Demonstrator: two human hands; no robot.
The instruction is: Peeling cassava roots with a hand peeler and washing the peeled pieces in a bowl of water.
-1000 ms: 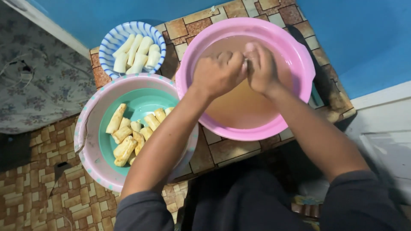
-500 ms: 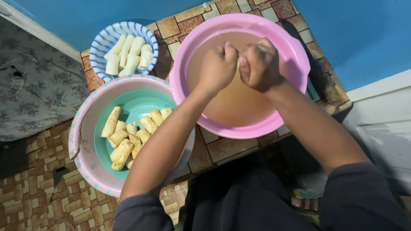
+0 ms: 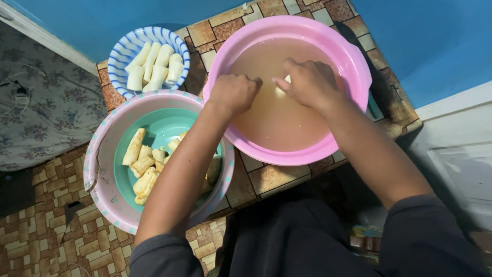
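A home kitchen corner: tiled counter [image 3: 266, 177], plastic basins [image 3: 353, 56], blue wall [image 3: 430, 41].

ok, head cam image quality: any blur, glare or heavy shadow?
Head view: mostly sharp; slight softness on the right hand over the pink basin. Soft, even light, no hard glare on the murky water. Deep shadow at the dark clothing below.

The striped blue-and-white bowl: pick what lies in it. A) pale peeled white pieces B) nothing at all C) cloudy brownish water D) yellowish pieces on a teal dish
A: the striped blue-and-white bowl holds pale peeled white pieces, piled side by side. The cloudy brownish water sits in the pink basin, where both hands are, and the yellowish pieces lie in the teal dish inside the nearer speckled pink basin.
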